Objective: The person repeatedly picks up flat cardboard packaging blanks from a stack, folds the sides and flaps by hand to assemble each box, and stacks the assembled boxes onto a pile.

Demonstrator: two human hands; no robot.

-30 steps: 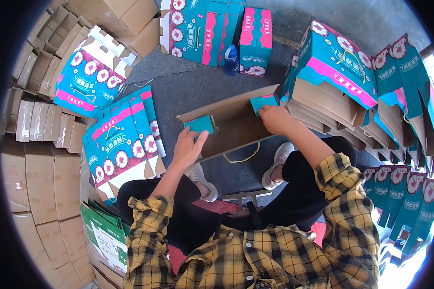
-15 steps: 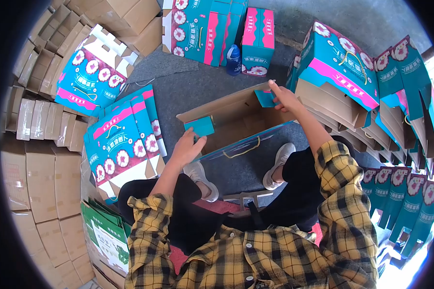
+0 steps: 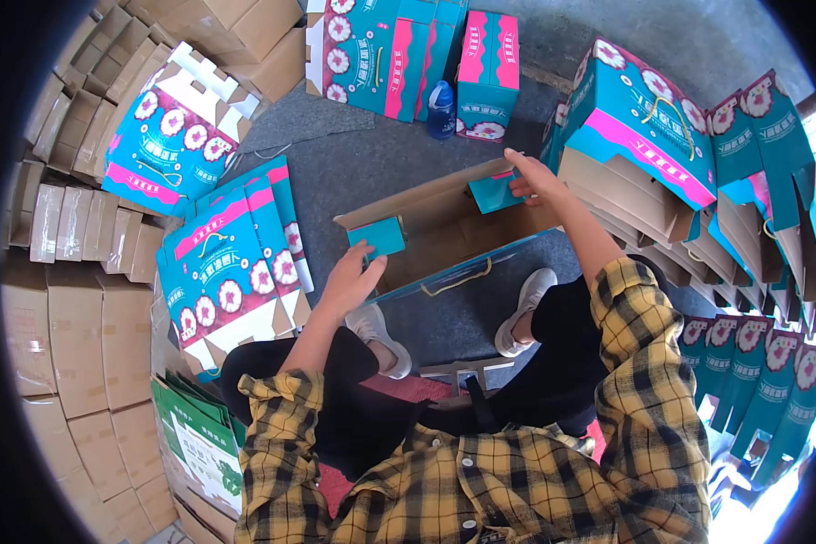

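An open cardboard box (image 3: pixel 444 238), plain brown inside with a teal outer side and a yellow cord handle (image 3: pixel 458 280), is between my feet. At its left end my left hand (image 3: pixel 351 276) touches the edge of a teal end flap (image 3: pixel 381 238), thumb and forefinger apart. At the far right end my right hand (image 3: pixel 539 181) lies with its fingers on the other teal end flap (image 3: pixel 493 194), which leans inward over the opening. Its thumb is spread toward the far rim. Part of the box's right end is hidden behind my right hand and forearm.
Flattened printed boxes (image 3: pixel 218 263) lie at the left. Teal and pink boxes (image 3: pixel 644 118) are stacked at the right. A blue bottle (image 3: pixel 441 111) stands beside a closed box (image 3: pixel 487 82) at the back. Brown cartons (image 3: pixel 82 335) line the left side.
The right end flap has tipped further inward over the opening under my right hand. My left hand has stayed nearly in place at the left flap.
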